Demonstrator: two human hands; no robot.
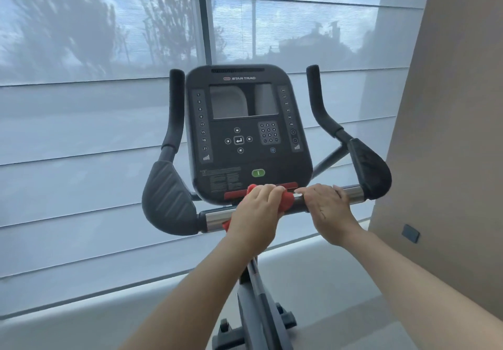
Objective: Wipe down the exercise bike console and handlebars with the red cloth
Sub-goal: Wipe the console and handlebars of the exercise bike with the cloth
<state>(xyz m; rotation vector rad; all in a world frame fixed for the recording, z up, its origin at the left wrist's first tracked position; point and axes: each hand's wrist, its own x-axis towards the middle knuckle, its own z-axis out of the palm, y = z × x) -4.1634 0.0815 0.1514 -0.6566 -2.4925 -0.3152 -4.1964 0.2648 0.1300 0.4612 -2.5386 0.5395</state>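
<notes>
From the head camera, the exercise bike stands before a wide window covered by a sheer blind, with a beige wall along the right side. The black console faces the camera, its dark screen in the upper half, a keypad and arrow buttons below it, a green button near the lower edge, and a red strip along the bottom edge. The handlebars run as a shiny metal bar across just under the console, ending in a broad dark pad on each side and rising into two upright black grips at the console's left and right. The left hand is curled closed over the bar just below the console's bottom edge, pressing the red cloth against the metal; the cloth shows at the fingertips, between the two hands, and a corner hangs under the bar beside the wrist. The right hand lies just beside it to the right, fingers bent over the top of the bare bar in a loose grip, not touching the cloth as far as can be seen. Both forearms reach up from the bottom edge. Below them the bike's frame drops to the pale floor.
</notes>
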